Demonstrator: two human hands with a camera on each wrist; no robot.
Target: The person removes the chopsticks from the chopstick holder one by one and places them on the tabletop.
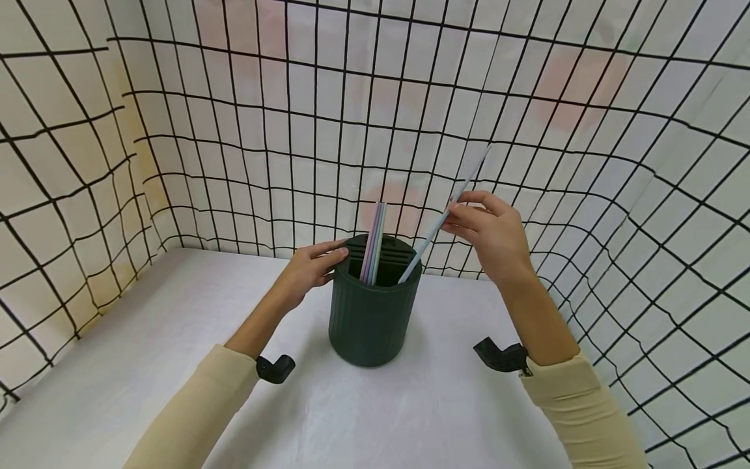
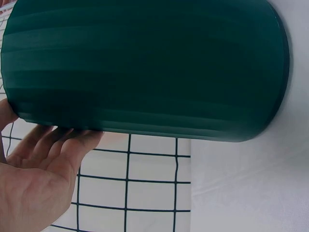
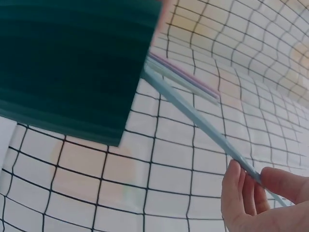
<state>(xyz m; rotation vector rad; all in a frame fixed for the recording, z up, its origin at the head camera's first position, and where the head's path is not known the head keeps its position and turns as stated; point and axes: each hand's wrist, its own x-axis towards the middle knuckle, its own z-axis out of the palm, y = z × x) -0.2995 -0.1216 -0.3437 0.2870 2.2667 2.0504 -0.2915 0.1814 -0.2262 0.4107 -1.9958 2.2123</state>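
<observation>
The right hand (image 1: 495,234) pinches the pale blue stick (image 1: 435,230), its lower end inside the dark green ribbed holder (image 1: 370,326) standing on the white tabletop (image 1: 375,423). The left hand (image 1: 303,270) grips the holder's upper side; pastel sticks (image 1: 372,246) lean within.

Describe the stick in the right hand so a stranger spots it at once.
Find the dark green container on the white table; several pastel sticks stand bunched in it. To their right, a pale blue stick slants up from the container's mouth. Unlike the bunch, it leans apart, pinched by the right hand.
</observation>
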